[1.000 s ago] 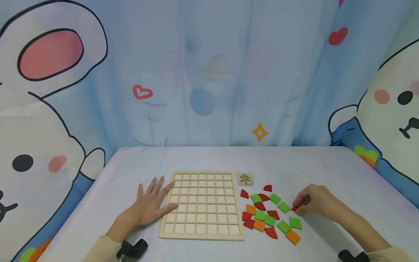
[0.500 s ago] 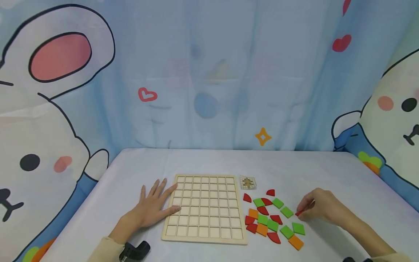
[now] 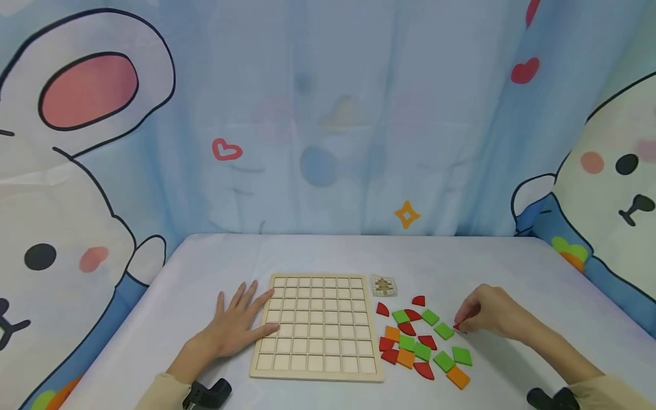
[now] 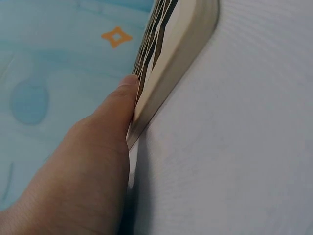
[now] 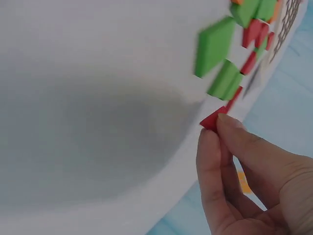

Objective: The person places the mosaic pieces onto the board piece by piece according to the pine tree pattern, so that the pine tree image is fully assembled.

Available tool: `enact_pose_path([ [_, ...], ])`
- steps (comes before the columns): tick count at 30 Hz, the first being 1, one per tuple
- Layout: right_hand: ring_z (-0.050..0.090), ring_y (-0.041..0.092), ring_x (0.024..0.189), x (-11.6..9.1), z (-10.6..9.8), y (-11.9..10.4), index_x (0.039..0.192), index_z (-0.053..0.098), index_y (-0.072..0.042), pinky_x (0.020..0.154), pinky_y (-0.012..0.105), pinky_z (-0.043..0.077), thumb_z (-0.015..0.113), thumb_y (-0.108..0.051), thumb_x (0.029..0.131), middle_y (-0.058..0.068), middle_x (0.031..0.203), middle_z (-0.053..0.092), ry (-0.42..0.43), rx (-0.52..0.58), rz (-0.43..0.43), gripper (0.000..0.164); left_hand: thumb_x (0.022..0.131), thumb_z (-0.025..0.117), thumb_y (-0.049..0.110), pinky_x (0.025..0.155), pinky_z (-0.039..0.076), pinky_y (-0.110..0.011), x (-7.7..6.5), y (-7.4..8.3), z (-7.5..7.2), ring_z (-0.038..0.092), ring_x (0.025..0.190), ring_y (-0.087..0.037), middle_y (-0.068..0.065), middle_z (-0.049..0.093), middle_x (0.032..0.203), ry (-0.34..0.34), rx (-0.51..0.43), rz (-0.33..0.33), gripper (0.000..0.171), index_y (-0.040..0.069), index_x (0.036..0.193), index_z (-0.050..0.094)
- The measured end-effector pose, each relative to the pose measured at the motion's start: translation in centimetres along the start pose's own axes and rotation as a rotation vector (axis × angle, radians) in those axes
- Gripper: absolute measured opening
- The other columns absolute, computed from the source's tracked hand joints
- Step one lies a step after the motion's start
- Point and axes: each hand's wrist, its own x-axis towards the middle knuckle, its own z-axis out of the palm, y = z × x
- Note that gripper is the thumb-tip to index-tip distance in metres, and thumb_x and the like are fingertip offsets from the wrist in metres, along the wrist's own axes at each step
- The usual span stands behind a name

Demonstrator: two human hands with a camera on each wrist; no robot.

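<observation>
My left hand [image 3: 232,326] lies with fingers spread along the left side of a wooden grid board [image 3: 315,377]. Its thumb [image 4: 124,93] reaches onto the frame in the left wrist view. To the right of the board, my right hand [image 3: 494,312] pinches a small red quarter-circle tile [image 5: 213,119] between thumb and fingertips. In the head view most of that tile hides behind the fingers. Loose tiles lie between the board and this hand: green squares [image 3: 443,331], orange squares [image 3: 458,377] and red quarter-circles [image 3: 423,370].
A small picture card [image 3: 384,286] with a gridded pattern lies by the board's upper right corner. The white-covered table [image 3: 230,256] ends at a blue cartoon curtain [image 3: 328,114]. A black strap device [image 3: 207,394] sits at the left wrist, another [image 3: 553,398] at the right.
The right hand keeps the red tile pinched and its fingers shift slightly about it. The left hand stays on the board's edge. The head view has tilted a little.
</observation>
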Motion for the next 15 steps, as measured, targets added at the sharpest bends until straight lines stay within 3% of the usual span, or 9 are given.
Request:
enact_pose_path([
  [8, 0.063, 0.015, 0.072, 2.9, 0.5, -5.2, 0.09, 0.08, 0.001, 0.072, 0.035, 0.062, 0.079, 0.004, 0.089, 0.003, 0.083, 0.074, 0.047, -0.024, -0.17, 0.003, 0.101, 0.052, 0.066, 0.114, -0.005, -0.081, -0.1, -0.2, 0.0, 0.006, 0.159, -0.048, -0.023, 0.014, 0.173, -0.003, -0.007, -0.004, 0.083, 0.021, 0.167, 0.029],
  [15, 0.066, 0.009, 0.069, 7.6, 2.2, -10.2, 0.084, 0.08, -0.002, 0.066, 0.024, 0.059, 0.077, 0.01, 0.088, 0.001, 0.081, 0.075, 0.008, -0.047, -0.485, 0.013, 0.1, 0.052, 0.068, 0.115, -0.007, -0.08, 0.0, -0.1, 0.3, 0.005, 0.159, -0.046, -0.02, 0.015, 0.173, 0.002, 0.005, -0.023, 0.083, 0.024, 0.167, 0.029],
])
